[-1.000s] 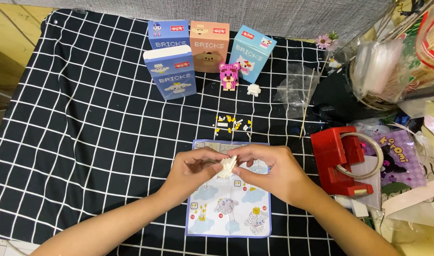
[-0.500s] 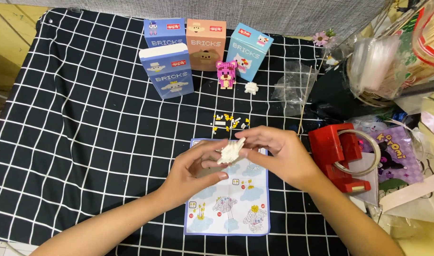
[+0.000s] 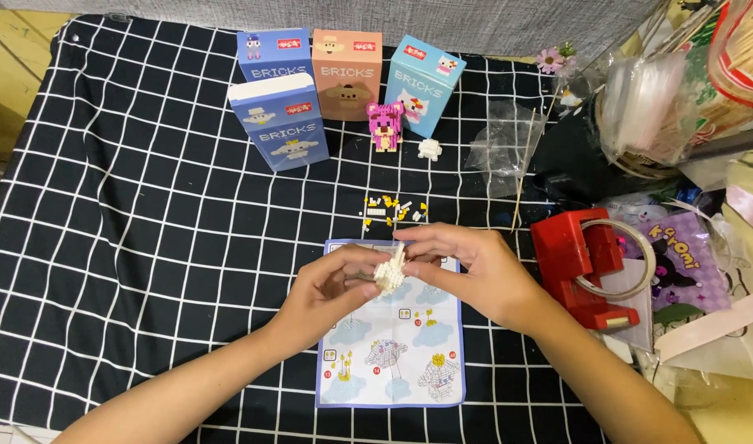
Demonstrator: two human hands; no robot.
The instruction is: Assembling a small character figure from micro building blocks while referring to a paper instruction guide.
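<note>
Under your hands lies a black cloth (image 3: 146, 230) with a white grid, four toy-brick boxes (image 3: 343, 82) standing at its far side, a red tape dispenser (image 3: 578, 267) to the right and a pale blue instruction sheet (image 3: 393, 353) near you. Your left hand (image 3: 323, 296) and right hand (image 3: 475, 275) meet above that sheet, fingertips of both pinched shut on a small white brick model (image 3: 390, 270). Just beyond lie loose yellow, black and white bricks (image 3: 393, 210), with a small pink brick figure (image 3: 385, 126) by the boxes.
</note>
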